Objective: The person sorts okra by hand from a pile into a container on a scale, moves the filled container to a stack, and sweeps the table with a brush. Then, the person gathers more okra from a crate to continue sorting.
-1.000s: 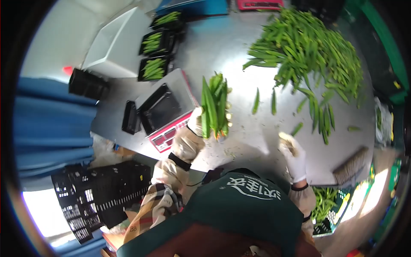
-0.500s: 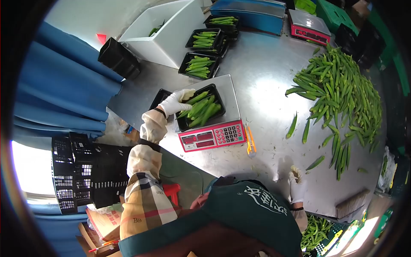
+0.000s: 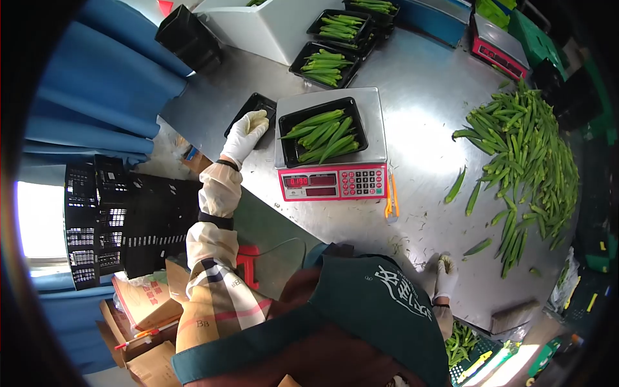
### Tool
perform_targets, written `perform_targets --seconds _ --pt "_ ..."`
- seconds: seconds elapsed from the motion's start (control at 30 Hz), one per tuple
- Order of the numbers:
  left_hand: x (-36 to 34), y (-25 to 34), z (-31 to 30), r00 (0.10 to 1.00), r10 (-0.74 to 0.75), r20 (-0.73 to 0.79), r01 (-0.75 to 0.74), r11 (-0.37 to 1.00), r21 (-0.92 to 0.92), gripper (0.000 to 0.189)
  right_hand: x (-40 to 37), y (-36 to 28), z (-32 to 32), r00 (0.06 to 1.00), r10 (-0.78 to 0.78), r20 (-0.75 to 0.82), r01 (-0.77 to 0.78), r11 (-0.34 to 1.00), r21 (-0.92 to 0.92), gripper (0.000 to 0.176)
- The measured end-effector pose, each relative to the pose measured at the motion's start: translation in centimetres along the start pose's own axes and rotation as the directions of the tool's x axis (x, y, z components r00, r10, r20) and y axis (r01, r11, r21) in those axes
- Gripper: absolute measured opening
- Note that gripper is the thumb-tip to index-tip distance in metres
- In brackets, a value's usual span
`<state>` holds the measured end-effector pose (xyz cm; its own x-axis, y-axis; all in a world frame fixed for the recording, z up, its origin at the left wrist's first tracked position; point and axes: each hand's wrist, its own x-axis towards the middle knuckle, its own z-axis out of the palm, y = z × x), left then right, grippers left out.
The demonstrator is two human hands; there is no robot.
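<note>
A black tray (image 3: 289,153) of okra (image 3: 325,134) sits on the platform of a red and silver scale (image 3: 332,182), whose display reads 0.190. To its left, my gloved left hand (image 3: 245,137) is over the near edge of an empty black tray (image 3: 258,103), fingers bent together; whether they grip it is hidden. My gloved right hand (image 3: 446,276) rests at the near edge of the metal table (image 3: 419,219), fingers curled, with nothing visible in it. An orange-handled tool (image 3: 392,197) lies right of the scale.
A large okra pile (image 3: 525,161) covers the table's right side. Filled trays (image 3: 324,66) and a white foam box (image 3: 258,29) stand at the back. A second scale (image 3: 500,48) is at the back right. A brush (image 3: 516,316) lies at the near right edge.
My left hand has left the okra on the scale and moved left to the empty tray. The view has shifted, and the filled tray sits squarer on the platform. My right hand stays near the table edge.
</note>
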<state>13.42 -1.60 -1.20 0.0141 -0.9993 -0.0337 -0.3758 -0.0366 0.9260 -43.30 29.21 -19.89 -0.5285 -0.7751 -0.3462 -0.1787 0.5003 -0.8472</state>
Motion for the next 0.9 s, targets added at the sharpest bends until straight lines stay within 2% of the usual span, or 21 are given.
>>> perform_targets --seconds 0.03,0.13,0.17,0.23,0.33,0.4,0.47,0.53,0.57,0.6,0.7,0.8,0.83,0.9 --pt "-0.2 -0.5 0.3 0.999 0.023 -0.035 -0.023 1.0 0.006 0.038 0.3 0.2 0.0 1.0 -0.001 -0.006 0.001 1.0 -0.001 0.018" --pt "-1.1 0.8 2.6 0.988 0.091 -0.128 -0.057 0.968 0.244 0.044 1.3 1.0 0.3 1.0 -0.004 -0.028 0.004 1.0 -0.03 0.014" --pt "-1.1 0.6 3.6 0.981 0.149 -0.126 -0.119 0.969 0.218 0.051 1.7 1.4 0.3 0.999 -0.007 -0.037 0.004 0.998 -0.06 0.011" --pt "-1.2 2.2 5.8 0.959 0.27 -0.093 -0.204 0.875 0.44 0.059 2.1 1.9 0.4 0.998 -0.021 -0.065 0.014 0.994 -0.104 0.007" --pt "-1.5 3.5 10.1 0.856 0.517 -0.001 -0.404 0.671 0.622 0.06 2.8 2.5 0.5 0.994 -0.039 -0.102 0.027 0.993 -0.117 0.005" --pt "-1.9 4.4 12.5 0.884 0.464 0.066 -0.409 0.694 0.592 0.059 2.9 2.8 0.4 0.995 -0.02 -0.097 0.011 0.996 -0.088 0.006" --pt "-1.6 3.5 13.6 0.888 0.405 0.219 -0.451 0.667 0.593 0.041 2.7 2.9 0.4 0.994 -0.022 -0.11 0.014 0.997 -0.072 0.006" --pt "-0.9 2.6 13.3 0.87 0.437 0.228 -0.481 0.652 0.586 0.032 2.4 2.5 0.5 0.992 -0.028 -0.122 0.023 0.999 -0.044 0.006" --pt "-0.3 1.4 12.8 0.869 0.461 0.181 -0.47 0.654 0.592 0.03 2.2 2.3 0.7 0.991 -0.032 -0.13 0.03 0.999 -0.021 0.006" --pt "-0.4 1.8 12.2 0.885 0.443 0.144 -0.408 0.588 0.698 0.029 2.1 2.3 0.7 0.99 -0.035 -0.136 0.035 0.999 0.0 0.006" --pt "-0.5 1.0 10.7 0.926 0.351 0.138 -0.344 0.634 0.693 0.024 2.1 2.1 0.9 0.986 -0.057 -0.155 0.054 0.998 -0.02 0.006" --pt "-0.7 0.2 9.8 0.923 0.34 0.178 -0.369 0.661 0.653 0.025 2.4 1.9 0.9 0.989 -0.01 -0.149 0.005 0.999 -0.034 0.006" --pt "-0.6 -0.1 9.5 0.916 0.375 0.144 -0.383 0.705 0.598 0.023 2.5 1.6 0.9 0.989 0.0 -0.148 -0.006 0.999 -0.046 0.007" --pt "-0.3 0.0 8.6 0.863 0.503 -0.058 -0.384 0.725 0.571 0.02 2.4 1.2 0.8 0.989 0.019 -0.149 -0.029 0.997 -0.072 0.008"
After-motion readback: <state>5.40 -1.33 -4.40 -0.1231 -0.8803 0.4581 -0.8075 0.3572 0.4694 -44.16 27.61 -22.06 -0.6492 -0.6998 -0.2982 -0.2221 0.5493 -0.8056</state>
